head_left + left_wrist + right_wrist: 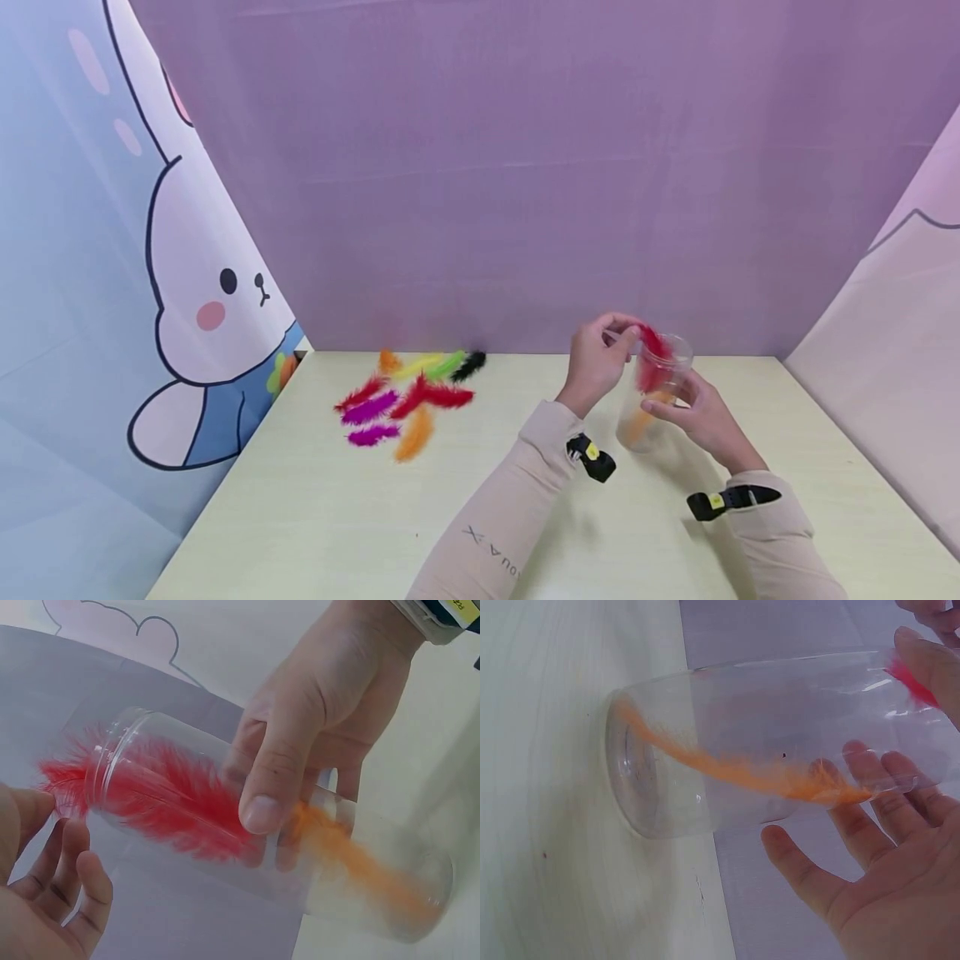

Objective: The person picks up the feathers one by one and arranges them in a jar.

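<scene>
Near the right of the table stands a clear plastic jar (pixel 628 421), with an orange feather (pixel 757 778) leaning inside it. My right hand (pixel 707 414) holds the jar around its side, thumb in front and fingers behind. At the jar's mouth, my left hand (pixel 597 360) pinches the tip of a red feather (pixel 172 796) between thumb and forefinger. Most of that red feather lies inside the jar, above the orange one; its pinched end sticks out past the rim. In the right wrist view only a bit of the red feather shows.
Loose feathers lie in a group at the table's back left: a black feather (pixel 469 367), a green feather (pixel 447 365), a yellow feather (pixel 417 366), an orange feather (pixel 415 433), purple feathers (pixel 372 435) and several red ones. A purple cloth wall (pixel 480 183) rises behind the table (pixel 300 517).
</scene>
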Demonstrator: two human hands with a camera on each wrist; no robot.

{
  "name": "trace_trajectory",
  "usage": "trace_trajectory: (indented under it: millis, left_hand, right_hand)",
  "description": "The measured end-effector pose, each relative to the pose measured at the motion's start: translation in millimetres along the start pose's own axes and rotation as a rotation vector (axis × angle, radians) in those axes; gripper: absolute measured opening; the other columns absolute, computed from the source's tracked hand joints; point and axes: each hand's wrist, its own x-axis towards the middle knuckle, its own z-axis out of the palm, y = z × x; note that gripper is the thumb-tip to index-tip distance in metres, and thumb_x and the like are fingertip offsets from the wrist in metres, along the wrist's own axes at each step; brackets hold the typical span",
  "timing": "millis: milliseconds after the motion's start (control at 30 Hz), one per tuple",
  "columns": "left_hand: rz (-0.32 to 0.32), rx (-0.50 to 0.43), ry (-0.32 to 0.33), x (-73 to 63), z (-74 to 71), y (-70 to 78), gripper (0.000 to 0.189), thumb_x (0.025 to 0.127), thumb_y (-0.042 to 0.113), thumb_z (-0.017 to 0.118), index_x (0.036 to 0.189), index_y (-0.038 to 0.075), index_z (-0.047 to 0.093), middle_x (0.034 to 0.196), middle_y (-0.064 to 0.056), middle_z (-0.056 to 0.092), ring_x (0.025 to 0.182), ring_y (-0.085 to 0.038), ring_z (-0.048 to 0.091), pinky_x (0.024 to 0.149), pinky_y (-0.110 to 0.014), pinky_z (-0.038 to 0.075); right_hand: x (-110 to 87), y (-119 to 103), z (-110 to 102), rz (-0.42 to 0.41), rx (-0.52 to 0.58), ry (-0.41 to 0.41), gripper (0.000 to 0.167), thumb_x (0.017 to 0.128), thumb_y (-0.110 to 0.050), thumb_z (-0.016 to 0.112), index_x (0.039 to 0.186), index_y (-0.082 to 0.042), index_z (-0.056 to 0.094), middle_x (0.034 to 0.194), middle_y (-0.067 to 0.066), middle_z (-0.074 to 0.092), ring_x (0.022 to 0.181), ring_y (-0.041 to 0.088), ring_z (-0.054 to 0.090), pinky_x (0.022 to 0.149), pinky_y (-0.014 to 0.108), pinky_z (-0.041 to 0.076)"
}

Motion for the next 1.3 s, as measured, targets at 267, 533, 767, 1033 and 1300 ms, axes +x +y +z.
trace_trajectory:
  millis: [267, 533, 767, 1033, 1300]
  left_hand:
    - [0.012, 0.029, -0.026, -1.1, 0.6, -5.4, 0.012, 0.099, 0.019, 0.068, 0.106, 0.013, 0.076, 0.086, 0.000, 0.067, 0.062, -0.002, 0.055, 0.059, -0.018, 0.054]
    - [-0.004, 0.033, -0.030, -3.9, -1.9, -10.0, 0.015, 0.099, 0.019, 0.069, 0.110, 0.011, 0.076, 0.088, 0.000, 0.068, 0.061, -0.001, 0.054, 0.056, -0.017, 0.049]
    - [-0.013, 0.040, -0.024, -7.8, -6.8, -21.8, 0.015, 0.098, 0.022, 0.070, 0.108, 0.012, 0.075, 0.089, 0.002, 0.067, 0.062, -0.001, 0.056, 0.055, -0.018, 0.050]
    - [-0.059, 0.084, -0.015, -19.1, -19.5, -40.2, 0.013, 0.099, 0.025, 0.069, 0.105, 0.015, 0.075, 0.092, 0.003, 0.068, 0.059, -0.001, 0.054, 0.055, -0.018, 0.048]
    - [-0.091, 0.301, 0.051, -31.4, -44.0, -67.0, 0.011, 0.098, 0.029, 0.069, 0.100, 0.022, 0.077, 0.088, 0.003, 0.072, 0.066, -0.001, 0.053, 0.062, -0.020, 0.044]
  right_hand:
    - [-0.2, 1, 1, -0.011, 0.010, -0.003, 0.077, 0.095, -0.035, 0.074, 0.157, -0.014, 0.034, 0.151, 0.019, 0.050, 0.137, 0.043, 0.051, 0.095, 0.033, 0.054]
    - [-1.6, -1, 1, -0.030, 0.001, 0.004, 0.071, 0.094, -0.031, 0.075, 0.153, -0.010, 0.040, 0.146, 0.019, 0.054, 0.132, 0.027, 0.057, 0.090, 0.018, 0.051]
    - [-0.8, 2, 1, -0.079, -0.008, 0.011, 0.067, 0.094, -0.030, 0.076, 0.148, -0.006, 0.045, 0.139, 0.010, 0.062, 0.117, -0.008, 0.056, 0.090, 0.012, 0.050]
    - [-1.4, -1, 1, -0.086, 0.001, 0.013, 0.066, 0.093, -0.030, 0.076, 0.149, -0.009, 0.046, 0.133, -0.004, 0.065, 0.116, -0.007, 0.058, 0.090, 0.011, 0.049]
    - [-1.1, 3, 0, -0.095, 0.005, 0.004, 0.066, 0.094, -0.029, 0.076, 0.149, -0.009, 0.047, 0.128, -0.016, 0.064, 0.120, 0.000, 0.060, 0.091, 0.011, 0.049]
